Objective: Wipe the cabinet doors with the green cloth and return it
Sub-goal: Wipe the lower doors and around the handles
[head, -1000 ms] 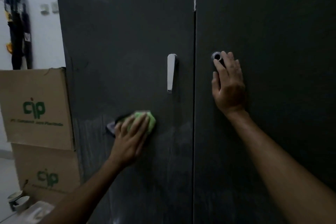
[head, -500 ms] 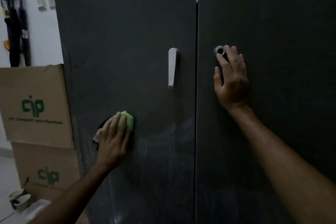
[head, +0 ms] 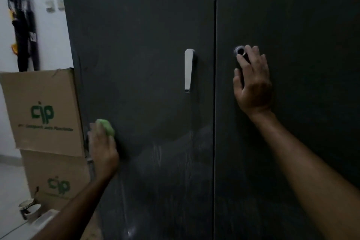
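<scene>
Green cloth (head: pixel 106 126) sits low on the left cabinet door (head: pixel 140 64), right at its outer (left) edge, pressed flat to the panel under the left hand (head: pixel 103 148). Fingers lie straight over it, pressing, not curled; cloth pokes out above and to the right of the fingertips. Hand is blurred, so exact finger spread is unclear. Rest of the door lies to the right of the cloth, so next pass prob. runs rightward toward the handle (head: pixel 188 70). Right hand (head: pixel 252 82) rests flat, fingers relaxed, on the right cabinet door (head: pixel 302 103) just beside the lock (head: pixel 240 51). Cardboard boxes (head: pixel 42 113) stand left of the cabinet.
</scene>
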Action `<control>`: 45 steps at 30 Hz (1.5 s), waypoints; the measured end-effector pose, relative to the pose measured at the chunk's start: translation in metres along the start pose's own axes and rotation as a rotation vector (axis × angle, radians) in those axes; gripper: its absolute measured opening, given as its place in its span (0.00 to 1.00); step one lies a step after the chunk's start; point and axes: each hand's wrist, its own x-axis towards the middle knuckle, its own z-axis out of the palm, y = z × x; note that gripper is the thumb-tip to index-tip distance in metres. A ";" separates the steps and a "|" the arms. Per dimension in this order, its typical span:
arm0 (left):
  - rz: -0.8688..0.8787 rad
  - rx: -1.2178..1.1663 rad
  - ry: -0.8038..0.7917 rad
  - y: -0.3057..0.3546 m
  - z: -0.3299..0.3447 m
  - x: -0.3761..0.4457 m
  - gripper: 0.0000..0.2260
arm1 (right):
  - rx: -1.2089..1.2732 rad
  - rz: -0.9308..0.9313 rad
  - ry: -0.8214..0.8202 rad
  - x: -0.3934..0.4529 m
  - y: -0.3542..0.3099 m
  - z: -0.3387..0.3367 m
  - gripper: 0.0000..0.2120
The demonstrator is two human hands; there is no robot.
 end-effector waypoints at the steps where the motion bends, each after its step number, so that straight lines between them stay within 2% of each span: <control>1: -0.141 -0.031 0.041 0.001 -0.008 0.027 0.26 | -0.002 -0.003 0.006 0.000 0.000 0.000 0.19; 3: -0.239 -0.077 0.126 0.009 -0.017 0.065 0.26 | -0.005 -0.006 0.003 0.000 -0.001 0.000 0.19; 5: -0.150 -0.081 0.165 0.026 -0.012 0.057 0.28 | -0.012 -0.001 -0.005 0.000 0.000 -0.001 0.19; 8: 0.059 -0.063 0.021 0.032 0.014 -0.020 0.29 | -0.014 0.007 -0.011 -0.001 0.000 -0.001 0.19; 10: 0.115 -0.068 -0.040 0.019 0.011 -0.040 0.29 | -0.011 0.009 -0.020 -0.001 -0.001 -0.002 0.19; 15: -0.262 -0.130 0.126 0.028 -0.018 0.050 0.31 | -0.017 0.010 -0.024 0.001 -0.003 -0.003 0.19; 16: -0.220 -0.115 0.140 0.044 -0.014 0.051 0.31 | -0.011 0.007 -0.025 0.002 -0.003 -0.003 0.19; 18: 0.088 -0.103 0.089 0.074 0.009 0.019 0.29 | -0.011 0.005 -0.018 0.001 -0.003 -0.005 0.19; 21: 0.619 0.004 -0.186 0.080 0.042 -0.076 0.30 | -0.009 0.001 -0.008 0.001 -0.003 -0.005 0.19; 23: 0.738 0.046 -0.227 0.059 0.039 -0.090 0.29 | -0.003 -0.004 -0.002 0.001 -0.005 -0.005 0.19; 24: 0.710 0.043 -0.193 0.052 0.036 -0.078 0.27 | -0.006 -0.004 0.001 0.001 -0.004 -0.005 0.19; 26: 0.460 0.011 -0.061 0.062 0.026 -0.042 0.27 | -0.010 -0.013 0.015 0.001 -0.003 -0.004 0.19; 28: 0.199 -0.062 0.074 0.099 0.020 -0.001 0.28 | -0.010 -0.014 0.019 0.001 -0.003 -0.002 0.18; 29: 0.178 -0.080 0.103 0.123 0.022 0.009 0.28 | -0.005 -0.013 0.016 0.001 -0.003 -0.002 0.18; 30: 0.253 -0.074 0.097 0.143 0.028 0.009 0.28 | 0.000 -0.013 0.016 0.001 -0.003 -0.001 0.18; 32: 0.602 -0.010 -0.024 0.162 0.046 -0.018 0.29 | -0.003 -0.016 0.026 0.001 -0.002 -0.001 0.18; 34: 0.974 0.098 -0.222 0.146 0.055 -0.065 0.29 | -0.012 -0.017 0.033 0.001 -0.002 -0.002 0.19; 35: 1.092 0.147 -0.302 0.129 0.054 -0.081 0.29 | -0.012 -0.018 0.026 0.001 -0.002 -0.003 0.19; 36: 1.139 0.157 -0.336 0.115 0.050 -0.088 0.29 | -0.013 -0.017 0.021 0.000 -0.003 -0.003 0.19; 37: 1.116 0.131 -0.327 0.108 0.045 -0.086 0.29 | -0.018 -0.017 0.023 0.000 -0.003 -0.002 0.19; 39: 0.907 0.079 -0.222 0.114 0.043 -0.073 0.28 | -0.023 -0.017 0.031 0.000 -0.003 -0.001 0.19; 41: 0.645 -0.004 -0.085 0.152 0.047 -0.057 0.28 | -0.013 -0.017 0.035 0.001 -0.002 -0.001 0.19; 42: 0.586 -0.042 -0.051 0.178 0.055 -0.053 0.29 | -0.011 -0.016 0.036 0.001 -0.002 -0.001 0.19; 43: 0.601 -0.063 -0.045 0.202 0.064 -0.052 0.30 | -0.013 -0.018 0.038 0.001 -0.002 -0.001 0.19; 45: 0.750 -0.047 -0.066 0.223 0.081 -0.064 0.30 | -0.021 -0.025 0.038 0.001 -0.001 -0.002 0.19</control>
